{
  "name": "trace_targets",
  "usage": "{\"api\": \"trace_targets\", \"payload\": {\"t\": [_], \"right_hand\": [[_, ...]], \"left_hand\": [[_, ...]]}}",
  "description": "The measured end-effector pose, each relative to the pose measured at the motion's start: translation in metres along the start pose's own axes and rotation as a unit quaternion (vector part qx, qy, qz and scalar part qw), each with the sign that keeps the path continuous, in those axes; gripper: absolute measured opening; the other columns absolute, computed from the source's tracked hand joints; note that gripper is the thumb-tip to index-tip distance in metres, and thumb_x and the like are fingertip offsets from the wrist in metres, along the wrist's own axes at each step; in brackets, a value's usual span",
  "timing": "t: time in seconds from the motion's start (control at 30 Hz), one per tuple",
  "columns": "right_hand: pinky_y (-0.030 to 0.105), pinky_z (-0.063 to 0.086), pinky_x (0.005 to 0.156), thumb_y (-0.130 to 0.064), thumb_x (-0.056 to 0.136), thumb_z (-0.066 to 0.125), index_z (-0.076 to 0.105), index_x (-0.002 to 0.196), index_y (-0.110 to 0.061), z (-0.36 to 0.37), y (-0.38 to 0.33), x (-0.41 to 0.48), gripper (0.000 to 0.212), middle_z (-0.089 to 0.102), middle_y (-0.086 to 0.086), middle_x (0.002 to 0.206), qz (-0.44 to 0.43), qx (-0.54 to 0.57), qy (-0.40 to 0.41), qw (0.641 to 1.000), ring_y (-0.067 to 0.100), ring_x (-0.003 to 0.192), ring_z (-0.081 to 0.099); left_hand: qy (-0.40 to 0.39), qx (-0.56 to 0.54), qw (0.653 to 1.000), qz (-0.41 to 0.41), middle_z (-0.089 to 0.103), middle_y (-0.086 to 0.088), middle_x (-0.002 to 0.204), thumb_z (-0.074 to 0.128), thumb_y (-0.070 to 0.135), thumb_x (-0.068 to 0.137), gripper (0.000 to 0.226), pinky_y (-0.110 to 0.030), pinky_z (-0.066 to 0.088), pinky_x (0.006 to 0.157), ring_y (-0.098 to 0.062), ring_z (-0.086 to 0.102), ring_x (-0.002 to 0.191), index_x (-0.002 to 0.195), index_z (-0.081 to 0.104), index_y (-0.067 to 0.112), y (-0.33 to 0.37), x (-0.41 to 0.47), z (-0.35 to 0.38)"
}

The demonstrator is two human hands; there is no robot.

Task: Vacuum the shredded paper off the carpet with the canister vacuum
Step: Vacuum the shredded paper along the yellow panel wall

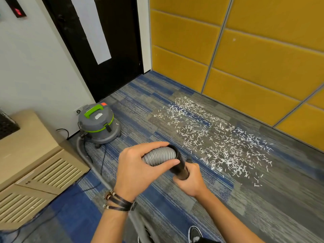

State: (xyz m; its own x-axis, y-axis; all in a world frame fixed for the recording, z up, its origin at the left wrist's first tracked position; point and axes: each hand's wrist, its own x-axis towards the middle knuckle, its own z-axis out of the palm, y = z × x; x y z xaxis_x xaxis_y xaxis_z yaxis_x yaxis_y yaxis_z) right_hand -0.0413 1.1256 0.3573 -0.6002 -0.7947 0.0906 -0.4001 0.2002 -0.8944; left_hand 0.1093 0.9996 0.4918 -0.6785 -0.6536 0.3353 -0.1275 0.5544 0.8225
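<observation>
Shoe (195, 233) – black with a white toe, at the lower edge of view, on the carpet (263, 199).

Left hand (138, 171) – dark cord bracelets (117, 201) at the wrist; fingers and thumb curled round the grey ribbed hose (157, 156) where it enters a black cuff.

Right hand (191, 181) – wrapped round the black tube (181, 168) just below that cuff. Both hands are held above the carpet, nearer the camera than the canister vacuum (99, 123).

Canister vacuum: grey drum, green handle and band, upright on castors. Hose runs from its base along the carpet towards the person.

Shredded paper (219, 137): white slivers strewn in a long patch on the carpet, well to the right of the vacuum, near the foot of the yellow wall panels (245, 58).

Black door (108, 50): behind the vacuum, with a pale vertical strip.

Wall socket (78, 111): just left of the vacuum's lid, something dark plugged in.

Beige cabinet (35, 155): left of the vacuum, with slatted vents.
</observation>
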Motion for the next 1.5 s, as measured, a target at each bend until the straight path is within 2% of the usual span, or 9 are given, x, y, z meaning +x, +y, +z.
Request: {"api": "trace_targets", "payload": {"t": [0.23, 0.4, 0.57, 0.83, 1.07, 1.2, 1.3, 1.43, 1.5], "right_hand": [[0.021, 0.032, 0.047, -0.014, 0.068, 0.068, 0.044, 0.057, -0.034, -0.034, 0.007, 0.012, 0.033, 0.048, -0.015, 0.049, -0.025, 0.006, 0.003, 1.000, 0.007, 0.043, 0.040], [0.023, 0.033, 0.048, -0.008, 0.070, 0.066, 0.045, 0.060, -0.036, -0.045, 0.029, 0.028, 0.037, 0.048, -0.016, 0.050, -0.007, 0.009, -0.026, 1.000, 0.005, 0.046, 0.042], [0.011, 0.031, 0.050, -0.006, 0.073, 0.067, 0.045, 0.061, -0.038, -0.060, 0.038, 0.019, 0.042, 0.051, -0.020, 0.051, -0.001, 0.013, -0.046, 0.999, 0.005, 0.045, 0.045], [0.016, 0.032, 0.051, -0.028, 0.071, 0.062, 0.045, 0.057, -0.036, -0.098, 0.052, -0.006, 0.024, 0.049, -0.016, 0.048, 0.005, 0.026, -0.042, 0.999, 0.006, 0.044, 0.045], [0.014, 0.031, 0.050, -0.003, 0.071, 0.067, 0.045, 0.057, -0.036, -0.121, 0.058, -0.009, 0.042, 0.050, -0.017, 0.048, -0.012, 0.010, -0.069, 0.997, 0.006, 0.044, 0.045], [0.014, 0.030, 0.050, -0.006, 0.069, 0.069, 0.044, 0.057, -0.035, -0.127, 0.055, 0.001, 0.040, 0.049, -0.018, 0.048, -0.028, 0.018, -0.051, 0.998, 0.006, 0.044, 0.043], [0.012, 0.030, 0.050, 0.002, 0.070, 0.069, 0.043, 0.057, -0.036, -0.128, 0.058, 0.014, 0.047, 0.049, -0.019, 0.047, -0.027, 0.023, -0.059, 0.998, 0.006, 0.043, 0.043], [0.013, 0.034, 0.051, 0.004, 0.073, 0.069, 0.046, 0.058, -0.032, -0.131, 0.072, 0.021, 0.045, 0.053, -0.021, 0.049, -0.006, 0.011, -0.113, 0.994, 0.003, 0.044, 0.047], [0.021, 0.038, 0.051, 0.000, 0.074, 0.069, 0.049, 0.058, -0.031, -0.133, 0.081, 0.018, 0.040, 0.053, -0.017, 0.049, 0.013, 0.009, -0.127, 0.992, 0.002, 0.045, 0.048]], "left_hand": [[0.042, 0.007, 0.999, 0.012, 0.077, 0.028, 0.102, 0.087, 0.059, 0.069, 0.040, -0.016, 0.054, 0.089, 0.004, 0.074, 0.094, 0.106, 0.079, 0.044, 0.029, 0.005, 0.025], [0.006, 0.051, 0.998, -0.019, 0.077, 0.028, 0.102, 0.088, 0.061, 0.069, 0.040, -0.030, 0.059, 0.090, 0.005, 0.073, 0.096, 0.105, 0.079, 0.047, 0.028, 0.006, 0.056], [-0.021, 0.050, 0.998, -0.037, 0.077, 0.027, 0.099, 0.092, 0.053, 0.067, 0.041, -0.012, 0.051, 0.089, 0.006, 0.072, 0.096, 0.104, 0.082, 0.038, 0.031, 0.004, 0.071], [-0.029, 0.030, 0.999, -0.034, 0.078, 0.027, 0.099, 0.091, 0.052, 0.066, 0.041, -0.015, 0.054, 0.089, 0.005, 0.074, 0.095, 0.103, 0.082, 0.037, 0.057, -0.003, 0.099], [0.007, 0.019, 1.000, -0.007, 0.079, 0.023, 0.100, 0.098, 0.044, 0.067, 0.043, -0.017, 0.055, 0.089, 0.000, 0.075, 0.094, 0.105, 0.083, 0.031, 0.080, -0.007, 0.107], [0.041, 0.037, 0.998, 0.007, 0.079, 0.017, 0.104, 0.095, 0.040, 0.072, 0.042, -0.023, 0.056, 0.091, -0.003, 0.075, 0.097, 0.110, 0.082, 0.027, 0.084, -0.002, 0.112], [0.047, 0.053, 0.998, -0.001, 0.078, 0.019, 0.105, 0.094, 0.046, 0.073, 0.042, -0.027, 0.057, 0.092, -0.002, 0.075, 0.098, 0.111, 0.081, 0.033, 0.077, 0.000, 0.122], [0.026, 0.068, 0.997, -0.020, 0.077, 0.024, 0.105, 0.095, 0.049, 0.072, 0.042, -0.020, 0.056, 0.093, 0.004, 0.073, 0.099, 0.109, 0.079, 0.040, 0.066, -0.006, 0.143], [0.014, 0.055, 0.998, -0.035, 0.077, 0.024, 0.104, 0.093, 0.048, 0.070, 0.041, -0.016, 0.054, 0.093, 0.004, 0.073, 0.099, 0.107, 0.079, 0.040, 0.062, -0.008, 0.150]]}}
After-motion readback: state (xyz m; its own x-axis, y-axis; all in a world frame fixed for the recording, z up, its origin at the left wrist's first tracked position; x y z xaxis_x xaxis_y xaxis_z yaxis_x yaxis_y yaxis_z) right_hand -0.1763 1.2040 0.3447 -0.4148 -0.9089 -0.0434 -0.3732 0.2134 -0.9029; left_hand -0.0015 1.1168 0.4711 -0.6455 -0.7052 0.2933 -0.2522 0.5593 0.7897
